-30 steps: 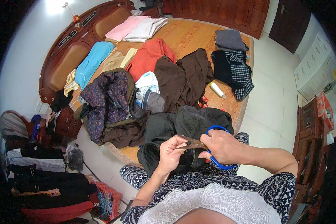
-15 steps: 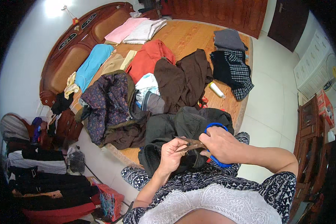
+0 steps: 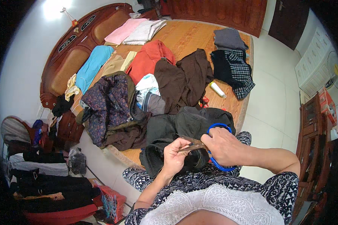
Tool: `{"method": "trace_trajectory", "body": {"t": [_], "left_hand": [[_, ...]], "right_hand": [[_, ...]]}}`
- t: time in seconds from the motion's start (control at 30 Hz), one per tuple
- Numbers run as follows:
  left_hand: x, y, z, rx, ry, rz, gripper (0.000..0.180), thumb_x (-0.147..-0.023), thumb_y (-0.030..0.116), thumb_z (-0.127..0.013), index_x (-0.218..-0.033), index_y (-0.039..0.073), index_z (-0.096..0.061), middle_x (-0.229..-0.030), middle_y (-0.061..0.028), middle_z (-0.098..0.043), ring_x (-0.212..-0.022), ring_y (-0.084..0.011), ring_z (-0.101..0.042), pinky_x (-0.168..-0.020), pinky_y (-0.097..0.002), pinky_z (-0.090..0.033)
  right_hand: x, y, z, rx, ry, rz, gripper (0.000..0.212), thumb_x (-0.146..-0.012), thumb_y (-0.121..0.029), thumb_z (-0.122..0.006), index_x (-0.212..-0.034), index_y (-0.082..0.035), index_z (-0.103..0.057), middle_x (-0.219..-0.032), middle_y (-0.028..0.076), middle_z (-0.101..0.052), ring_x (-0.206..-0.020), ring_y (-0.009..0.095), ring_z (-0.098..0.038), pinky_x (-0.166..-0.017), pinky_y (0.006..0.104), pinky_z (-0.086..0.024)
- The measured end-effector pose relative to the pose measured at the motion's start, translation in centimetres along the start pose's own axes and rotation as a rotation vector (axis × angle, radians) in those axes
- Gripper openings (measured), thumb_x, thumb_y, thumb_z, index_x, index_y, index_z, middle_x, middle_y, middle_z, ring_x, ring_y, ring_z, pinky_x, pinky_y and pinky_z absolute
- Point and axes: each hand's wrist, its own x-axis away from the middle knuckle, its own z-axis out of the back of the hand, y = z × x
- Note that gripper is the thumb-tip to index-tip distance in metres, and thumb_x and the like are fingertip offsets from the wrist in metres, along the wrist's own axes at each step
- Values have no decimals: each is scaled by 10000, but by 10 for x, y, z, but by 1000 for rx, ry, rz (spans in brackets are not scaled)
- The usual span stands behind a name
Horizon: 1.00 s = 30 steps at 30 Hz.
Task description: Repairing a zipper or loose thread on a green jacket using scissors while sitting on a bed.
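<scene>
My right hand grips a pair of scissors with blue handles and dull brownish blades. The blades point left and lie nearly together, their tips at the fingers of my left hand. That hand is closed in a pinch beside the blades; whatever it holds is too small or hidden to name. Below both hands a dark garment with a ribbed part lies over my lap and the bed's edge.
On the bed lie a dark floral jacket, brown trousers, a red garment and folded checked clothes. A white tube lies near the brown trousers. Dark clothes are heaped at the lower left, beside a red basket.
The scissor blades have closed from a wider gap to almost together. My left hand has shifted slightly to the right, nearer my right hand.
</scene>
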Motion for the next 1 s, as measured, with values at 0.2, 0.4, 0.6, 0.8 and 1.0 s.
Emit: {"method": "trace_trajectory", "body": {"t": [0.2,0.4,0.6,0.8,1.0], "left_hand": [[-1,-11,2,145,18,8,65,-850,40,-634,-847,-6,-589,-759,17,-558,-642,-37,-458,-576,-182,-367],[-3,-3,-5,227,21,28,88,-839,64,-659,-830,7,-593,-740,23,-558,-623,-38,-450,-568,-188,-369],[-1,-14,3,345,-17,51,156,-805,78,-696,-864,-7,-580,-943,-80,-635,-665,-62,-502,-581,-183,-380],[0,-11,3,258,-5,40,145,-809,73,-689,-861,-16,-588,-920,-64,-625,-713,-68,-510,-633,-189,-384],[-2,0,1,130,84,-84,112,-844,67,-645,-885,-22,-590,-907,-63,-607,-731,-76,-499,-661,-207,-382]], "right_hand": [[-1,4,-9,-36,51,31,227,-693,-68,-603,-871,-12,-474,-749,209,-517,-705,372,-540,-626,460,-424],[-2,8,-13,-68,56,60,244,-689,-65,-615,-869,-11,-459,-734,206,-519,-697,369,-548,-614,465,-435],[-1,8,-14,-78,52,65,263,-683,-63,-626,-871,-9,-449,-728,211,-526,-686,372,-557,-603,466,-446],[-1,9,-16,-60,56,55,260,-704,-69,-618,-892,-7,-451,-768,215,-518,-728,374,-551,-630,465,-439],[-3,7,-4,-175,102,27,253,-780,-112,-620,-953,-15,-463,-815,199,-512,-762,367,-536,-655,455,-428]]}}
